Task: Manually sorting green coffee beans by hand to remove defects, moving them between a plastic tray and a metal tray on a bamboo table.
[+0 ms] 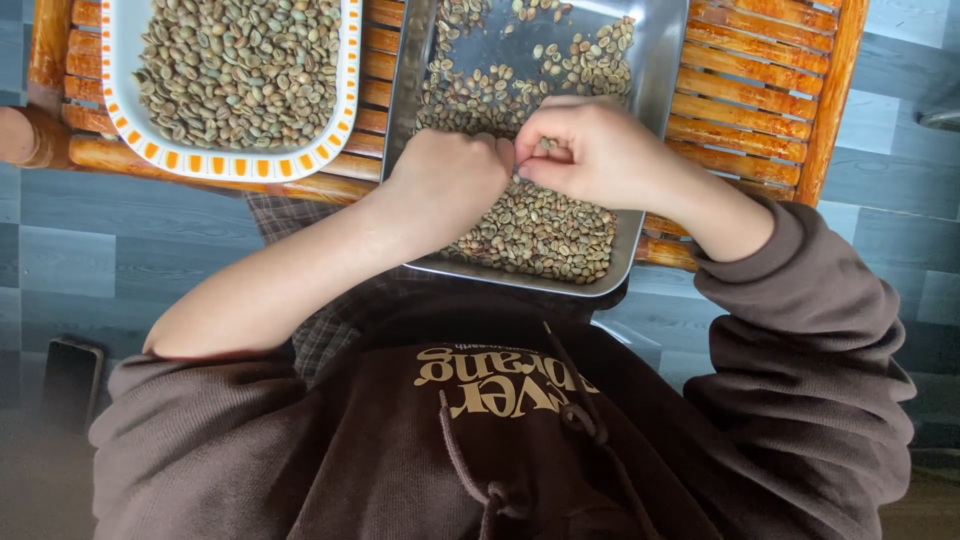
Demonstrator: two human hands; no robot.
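Steel tray (650, 60) of matte green coffee beans (545, 230) | left hand (445, 185) fisted, right hand (590, 150) pinching, hands together | slatted wooden table (760, 90)

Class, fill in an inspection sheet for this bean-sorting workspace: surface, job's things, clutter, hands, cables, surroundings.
Surface: slatted wooden table, orange-brown.
Job's things: metal tray partly covered with pale green beans; white dish with orange-checked rim full of the same beans.
Clutter: nothing seen on the table.
Hands: left hand and right hand meet over the tray, fingers curled in; what they pinch is hidden.
Cables: nothing seen.
Surroundings: grey plank floor; dark flat object lying on it at left.
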